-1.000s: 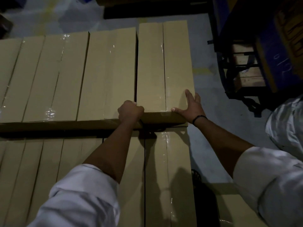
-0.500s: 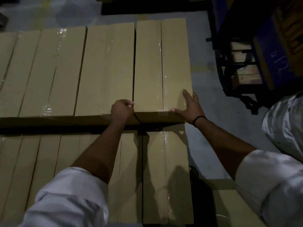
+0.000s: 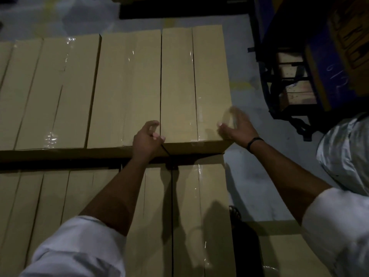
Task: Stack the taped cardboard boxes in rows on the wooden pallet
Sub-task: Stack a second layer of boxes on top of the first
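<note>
Now the person is leaning over the stack. The end box point(image 3: 177, 86) is lying at the right-hand end of the upper row, out at twelve o'clock from them, with its taped seam facing up. It's sitting tight against the neighbouring box point(image 3: 127, 86) at its nine o'clock, only a thin dark line showing between them. That, I'd guess, is why the left hand point(image 3: 148, 137) is working right at that seam on the near corner, squaring the two fronts. Its fingers are curling loosely there, tips touching cardboard. Whether they're hooking the corner or just resting, I can't tell.

The right hand point(image 3: 234, 126) is hovering at the box's four o'clock corner, blurring as it moves, with fingers spread and holding nothing. It looks to be guarding the open side, where there's only floor point(image 3: 249, 176) beyond.

At six o'clock a lower row point(image 3: 199, 206) of the same boxes is running under both forearms. The wooden pallet itself is hiding beneath it all.
</note>
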A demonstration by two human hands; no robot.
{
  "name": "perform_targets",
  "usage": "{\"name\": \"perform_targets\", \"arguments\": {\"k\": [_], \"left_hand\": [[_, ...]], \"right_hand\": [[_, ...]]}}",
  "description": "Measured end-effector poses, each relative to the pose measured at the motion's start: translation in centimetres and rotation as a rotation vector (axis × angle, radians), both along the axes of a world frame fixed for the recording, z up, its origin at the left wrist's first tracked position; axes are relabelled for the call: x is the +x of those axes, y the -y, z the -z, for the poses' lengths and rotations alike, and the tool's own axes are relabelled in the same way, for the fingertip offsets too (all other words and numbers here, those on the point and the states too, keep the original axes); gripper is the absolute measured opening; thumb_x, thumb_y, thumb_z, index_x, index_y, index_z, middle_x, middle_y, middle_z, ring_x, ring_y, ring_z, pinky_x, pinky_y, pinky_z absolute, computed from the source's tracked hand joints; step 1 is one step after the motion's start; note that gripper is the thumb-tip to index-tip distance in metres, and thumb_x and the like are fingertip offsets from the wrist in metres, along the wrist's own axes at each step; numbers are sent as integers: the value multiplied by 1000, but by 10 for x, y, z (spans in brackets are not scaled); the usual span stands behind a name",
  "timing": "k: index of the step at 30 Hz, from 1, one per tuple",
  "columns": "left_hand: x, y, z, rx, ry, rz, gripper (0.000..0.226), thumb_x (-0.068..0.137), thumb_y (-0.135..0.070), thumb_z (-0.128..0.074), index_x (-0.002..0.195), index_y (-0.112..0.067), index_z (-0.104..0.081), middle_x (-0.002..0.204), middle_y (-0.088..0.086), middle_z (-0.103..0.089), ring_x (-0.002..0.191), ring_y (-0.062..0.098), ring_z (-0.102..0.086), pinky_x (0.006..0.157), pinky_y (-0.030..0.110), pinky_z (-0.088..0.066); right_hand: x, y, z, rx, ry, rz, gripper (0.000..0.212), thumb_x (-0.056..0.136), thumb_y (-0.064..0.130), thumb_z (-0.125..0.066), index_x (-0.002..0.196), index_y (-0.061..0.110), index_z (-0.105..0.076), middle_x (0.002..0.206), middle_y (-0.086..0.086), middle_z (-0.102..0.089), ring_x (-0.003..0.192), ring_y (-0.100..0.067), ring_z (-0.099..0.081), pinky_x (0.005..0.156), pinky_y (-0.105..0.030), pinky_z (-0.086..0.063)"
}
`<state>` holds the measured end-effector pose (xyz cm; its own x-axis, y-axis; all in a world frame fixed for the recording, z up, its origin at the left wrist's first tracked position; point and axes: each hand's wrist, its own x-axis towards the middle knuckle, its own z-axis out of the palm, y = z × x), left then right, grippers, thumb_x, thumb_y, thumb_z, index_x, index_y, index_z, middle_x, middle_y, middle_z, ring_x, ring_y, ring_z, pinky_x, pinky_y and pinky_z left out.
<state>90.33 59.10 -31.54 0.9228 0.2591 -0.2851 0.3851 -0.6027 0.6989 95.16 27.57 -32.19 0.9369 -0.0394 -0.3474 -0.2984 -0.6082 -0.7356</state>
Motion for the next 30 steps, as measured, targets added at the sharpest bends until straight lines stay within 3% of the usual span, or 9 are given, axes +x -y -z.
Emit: {"name": "perform_targets", "arguments": {"k": [3,7,11,14,17,19,23,26,30], "left_hand": [[1,-4,9,79,24,121,57,95,-16,-68,149,-24,-51,93,4,-70,86,13,-65,81,20,-49],[4,-1,10,129,22,191,61,95,-8,-65,151,-18,-45,87,9,-69,75,15,-59,64,17,-43],[8,-1,13,102,-17,149,60,95,-6,-64,150,-21,-46,81,-2,-61,71,10,-54,69,22,-45],[7,1,14,131,-37,152,60,95,-6,-64,150,-22,-48,83,2,-66,71,11,-56,69,23,-47],[17,2,5,146,-142,133,57,96,-8,-66,149,-21,-51,122,12,-69,108,25,-65,95,31,-52],[14,2,-9,235,-207,210,52,98,-11,-61,148,-22,-53,130,16,-64,118,31,-61,102,37,-50],[-28,20,-43,307,-147,283,39,101,-17,-51,137,-26,-61,118,17,-59,101,31,-62,90,41,-56],[-96,32,-56,170,-81,219,43,93,-12,-59,133,-26,-66,115,10,-67,98,25,-68,87,35,-58],[-213,30,-48,59,-255,287,30,90,-25,-65,117,-30,-75,104,2,-76,97,19,-71,88,30,-56]], "right_hand": [[23,-5,-1,-43,95,463,76,104,45,-49,161,10,-12,168,-10,-11,153,-26,-19,122,-33,-18],[15,-49,22,-193,-112,20,85,104,49,-40,159,15,16,170,-7,6,147,-34,-29,121,-42,-27],[20,-44,19,-239,-167,-53,89,104,51,-38,156,15,25,169,-9,12,146,-40,-32,119,-46,-29],[24,-39,14,-264,-224,-118,93,103,55,-38,155,15,28,168,-10,16,150,-39,-22,122,-49,-24],[11,-34,-1,-358,-259,-204,94,102,59,-39,157,13,21,168,-10,16,154,-38,0,124,-52,-13],[-12,-37,-26,-395,-179,-280,92,102,58,-40,159,11,14,168,-11,14,154,-37,4,124,-51,-11],[-83,-48,-80,-354,-17,-236,85,103,55,-39,161,11,4,169,-12,6,155,-33,2,125,-47,-10],[-142,-54,-109,-295,-28,-179,84,102,61,-35,162,13,-1,169,-10,4,155,-32,3,125,-46,-10],[-225,-56,-116,-316,-80,-135,83,100,65,-33,162,16,-8,169,-10,3,155,-31,3,125,-44,-8]]}}
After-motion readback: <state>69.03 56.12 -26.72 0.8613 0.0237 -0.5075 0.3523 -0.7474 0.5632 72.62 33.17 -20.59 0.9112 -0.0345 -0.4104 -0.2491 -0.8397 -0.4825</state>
